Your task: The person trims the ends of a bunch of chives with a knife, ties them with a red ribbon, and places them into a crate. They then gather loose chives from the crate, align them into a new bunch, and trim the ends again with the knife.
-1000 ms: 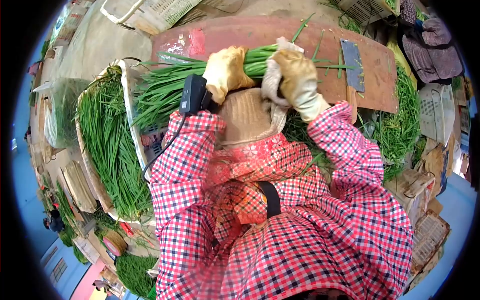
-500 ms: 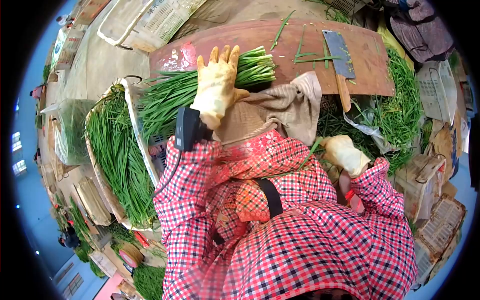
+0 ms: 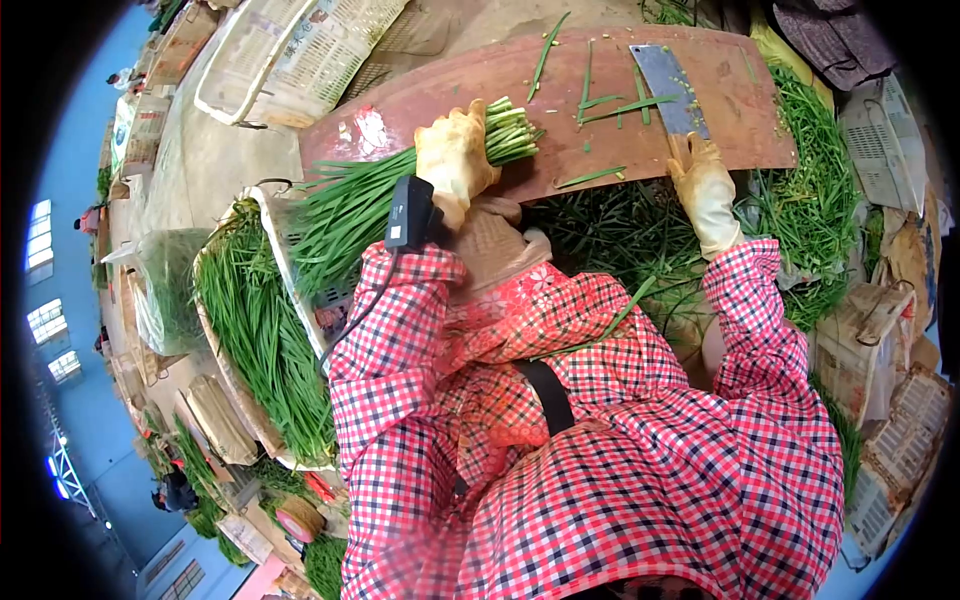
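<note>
My left hand, in a stained cream glove, is closed over a bundle of green chives on the left part of a reddish-brown board. The pale cut ends point right, and the long leaves hang over the board's near edge. My right hand, gloved too, closes around the handle of a cleaver. Its blade lies flat on the board, pointing away from me; the handle is hidden under my fingers. Loose chive pieces lie left of the blade. A brown cloth is bunched below my left hand.
A basket of chives stands at my left, beside a clear plastic bag. Trimmed greens are heaped right of the board, with more beneath its near edge. A white crate sits beyond the board. Crates stand at far right.
My right hand has moved up from my lap to the cleaver's handle. My left fingers, spread flat before, now curl around the chives. The cloth has slid off the board toward my lap.
</note>
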### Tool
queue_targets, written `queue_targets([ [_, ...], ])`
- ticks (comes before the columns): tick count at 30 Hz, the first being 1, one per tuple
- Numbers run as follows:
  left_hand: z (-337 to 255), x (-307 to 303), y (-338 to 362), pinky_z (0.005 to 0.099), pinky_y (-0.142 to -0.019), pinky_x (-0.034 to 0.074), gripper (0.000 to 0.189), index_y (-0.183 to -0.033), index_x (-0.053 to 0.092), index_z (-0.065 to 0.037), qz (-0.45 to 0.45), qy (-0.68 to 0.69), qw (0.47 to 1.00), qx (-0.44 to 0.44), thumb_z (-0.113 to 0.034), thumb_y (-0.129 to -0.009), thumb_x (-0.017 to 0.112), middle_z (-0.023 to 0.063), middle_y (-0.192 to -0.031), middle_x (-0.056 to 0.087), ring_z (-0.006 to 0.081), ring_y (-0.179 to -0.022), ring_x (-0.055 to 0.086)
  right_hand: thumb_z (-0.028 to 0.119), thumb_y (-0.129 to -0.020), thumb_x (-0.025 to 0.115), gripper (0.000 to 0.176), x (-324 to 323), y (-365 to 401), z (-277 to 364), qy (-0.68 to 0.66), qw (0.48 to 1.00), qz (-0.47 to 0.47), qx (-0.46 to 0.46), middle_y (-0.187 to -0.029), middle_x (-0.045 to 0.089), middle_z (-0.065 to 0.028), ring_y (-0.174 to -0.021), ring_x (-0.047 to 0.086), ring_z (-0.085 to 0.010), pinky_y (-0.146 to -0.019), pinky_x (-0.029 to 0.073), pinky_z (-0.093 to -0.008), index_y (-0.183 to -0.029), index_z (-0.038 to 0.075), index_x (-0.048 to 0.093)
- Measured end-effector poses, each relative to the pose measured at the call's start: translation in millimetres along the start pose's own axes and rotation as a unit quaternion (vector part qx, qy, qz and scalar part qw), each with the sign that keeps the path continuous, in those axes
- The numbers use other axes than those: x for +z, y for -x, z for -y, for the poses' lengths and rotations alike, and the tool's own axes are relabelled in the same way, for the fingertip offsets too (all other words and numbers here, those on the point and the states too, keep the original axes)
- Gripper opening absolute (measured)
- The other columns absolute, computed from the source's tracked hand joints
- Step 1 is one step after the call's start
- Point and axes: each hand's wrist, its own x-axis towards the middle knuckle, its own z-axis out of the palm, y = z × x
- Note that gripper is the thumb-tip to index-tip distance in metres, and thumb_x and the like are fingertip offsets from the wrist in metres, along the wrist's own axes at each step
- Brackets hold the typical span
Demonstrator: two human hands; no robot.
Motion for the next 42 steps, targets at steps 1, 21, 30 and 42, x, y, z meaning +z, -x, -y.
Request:
queue_targets([
  [1, 4, 2, 2, 0.0434, -0.086, 0.051, 0.078, -0.133, 0.049, -0.005, -0.03, 0.032, 0.999, 0.005, -0.027, -0.065, 0.08, 0.0209, -0.109, 0.065, 0.0361, -0.1, 0.064, 0.038, -0.087, 0.064, 0.046, 4, 0, -7, -0.021, 0.998, -0.016, -0.048, -0.096, 0.066, -0.0195, -0.089, 0.067, -0.0328, -0.072, 0.056, -0.043, -0.117, 0.004, 0.061],
  [21, 17, -62, 25, 0.0436, -0.08, 0.052, 0.057, -0.103, 0.059, -0.001, -0.147, 0.053, 0.987, 0.025, -0.026, -0.058, 0.084, 0.0196, -0.093, 0.067, 0.0359, -0.091, 0.066, 0.009, -0.086, 0.069, 0.038, -104, 21, 149, -0.416, 0.876, -0.222, -0.097, -0.103, 0.068, -0.0186, -0.093, 0.068, -0.0337, -0.08, 0.056, -0.0372, -0.122, 0.001, 0.059],
  [30, 13, -60, 29, 0.0447, -0.076, 0.051, 0.053, -0.102, 0.058, -0.002, -0.154, 0.025, 0.987, 0.031, -0.026, -0.061, 0.083, 0.0186, -0.093, 0.066, 0.0357, -0.087, 0.067, 0.022, -0.092, 0.063, 0.036, -101, 8, 120, -0.385, 0.913, -0.067, 0.122, -0.105, 0.067, -0.0217, -0.092, 0.067, -0.0361, -0.071, 0.055, -0.0376, -0.122, 0.001, 0.059],
  [42, 1, 1, -5, 0.0424, -0.085, 0.052, 0.062, -0.112, 0.06, 0.0, -0.01, 0.021, 1.0, 0.015, -0.027, -0.062, 0.085, 0.0201, -0.103, 0.067, 0.0348, -0.098, 0.065, 0.007, -0.088, 0.068, 0.048, -132, 65, 129, -0.538, 0.835, -0.046, -0.103, -0.108, 0.067, -0.0213, -0.094, 0.07, -0.0319, -0.075, 0.059, -0.0329, -0.131, -0.003, 0.049],
])
